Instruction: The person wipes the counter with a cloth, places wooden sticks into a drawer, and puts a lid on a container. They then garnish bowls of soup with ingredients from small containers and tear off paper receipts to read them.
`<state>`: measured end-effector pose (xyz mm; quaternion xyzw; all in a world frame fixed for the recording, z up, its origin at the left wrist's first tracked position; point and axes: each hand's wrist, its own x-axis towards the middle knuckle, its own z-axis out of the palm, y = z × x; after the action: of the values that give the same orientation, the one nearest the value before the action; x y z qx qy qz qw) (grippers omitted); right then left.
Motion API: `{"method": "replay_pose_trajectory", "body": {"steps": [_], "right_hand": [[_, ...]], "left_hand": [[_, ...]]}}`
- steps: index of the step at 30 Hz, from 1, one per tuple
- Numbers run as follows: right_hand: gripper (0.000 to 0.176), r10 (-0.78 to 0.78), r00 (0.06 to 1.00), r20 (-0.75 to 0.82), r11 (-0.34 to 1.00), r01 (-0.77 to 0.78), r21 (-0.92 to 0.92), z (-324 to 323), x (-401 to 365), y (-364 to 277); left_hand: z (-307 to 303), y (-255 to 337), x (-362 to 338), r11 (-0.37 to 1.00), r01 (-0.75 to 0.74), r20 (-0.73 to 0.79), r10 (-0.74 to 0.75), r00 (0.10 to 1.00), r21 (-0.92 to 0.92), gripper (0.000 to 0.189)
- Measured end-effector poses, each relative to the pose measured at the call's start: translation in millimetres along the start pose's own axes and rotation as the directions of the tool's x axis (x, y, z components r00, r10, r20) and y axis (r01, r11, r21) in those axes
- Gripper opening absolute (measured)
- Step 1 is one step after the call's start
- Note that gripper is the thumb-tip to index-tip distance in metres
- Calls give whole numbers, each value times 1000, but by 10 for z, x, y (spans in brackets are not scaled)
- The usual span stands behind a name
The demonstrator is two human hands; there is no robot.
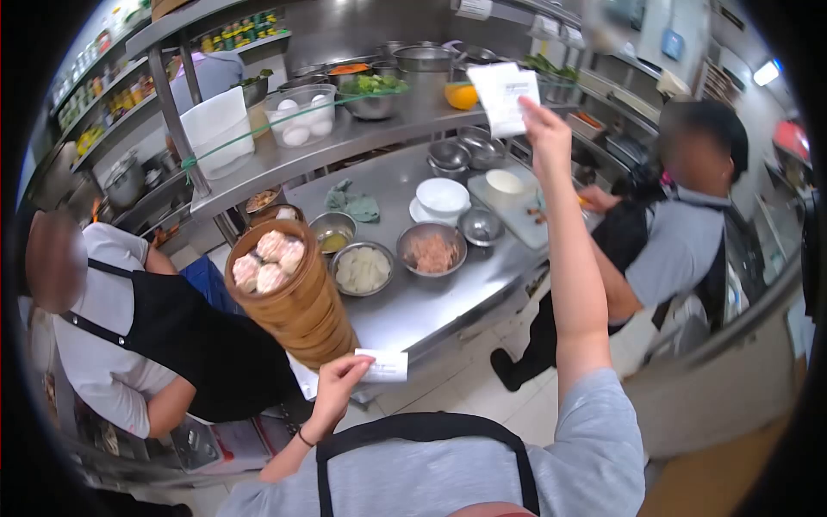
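My right hand [549, 133] is raised high on the right, pinching white printed order slips [504, 99] at the level of the upper shelf. Low in front of my chest, my left hand [334, 392] grips a smaller white printed slip [385, 366] between thumb and fingers. Just beyond that hand rises a tall stack of bamboo steamers [306, 319], with several pink-and-white dumplings [270, 258] in the top one. Beside the stack stand a metal bowl of pale slices [363, 270] and a metal bowl of pinkish minced filling [433, 252].
Co-workers in black aprons stand left [129, 302] and right [689, 215]; the right one works at a cutting board [517, 220]. White bowls [443, 198] and a green cloth [351, 202] lie on the steel counter [405, 319]. Eggs in a tub [297, 121] sit on the shelf.
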<state>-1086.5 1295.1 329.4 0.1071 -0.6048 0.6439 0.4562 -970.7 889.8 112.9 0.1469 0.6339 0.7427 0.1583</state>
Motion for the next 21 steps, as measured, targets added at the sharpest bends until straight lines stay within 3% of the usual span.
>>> {"method": "replay_pose_trajectory", "body": {"steps": [4,7,11,12,14,15,16,17,19,20,21], "right_hand": [[31,91,996,-14,976,-86,200,6,1511,520],[30,47,998,30,995,-49,82,43,2369,924],[28,15,1000,12,987,-17,160,331,2936,867],[30,-19,999,-40,978,27,208,420,2929,807],[26,-8,998,-62,994,15,106,369,3078,955],[24,-178,976,-123,971,195,142,412,3018,999],[24,-224,942,-249,974,227,-19,404,2920,1037],[25,-394,864,-314,915,336,-223,421,2702,959],[27,-344,809,-477,881,454,134,587,2094,717],[25,-327,797,-507,855,478,200,679,1678,552],[21,-276,855,-439,839,437,324,811,1193,349]], "left_hand": [[365,-16,105,998,28,-187,-39,982,-57,14],[471,36,90,996,34,-353,-59,934,-77,12],[548,60,-46,998,-18,-552,-18,834,-60,13],[567,68,-99,998,-18,-586,-20,810,-59,13],[608,30,-212,995,-46,-650,-26,759,-92,13],[626,2,-272,994,-46,-675,-31,737,-96,13],[639,-21,-329,992,-50,-688,-41,725,-112,13],[646,-42,-390,990,-57,-702,-50,710,-127,14],[679,-30,-505,996,-38,-714,-29,700,-78,14],[684,-20,-567,999,-25,-718,-16,696,-47,14],[684,-18,-656,1000,-12,-733,-7,680,-20,15]]}}
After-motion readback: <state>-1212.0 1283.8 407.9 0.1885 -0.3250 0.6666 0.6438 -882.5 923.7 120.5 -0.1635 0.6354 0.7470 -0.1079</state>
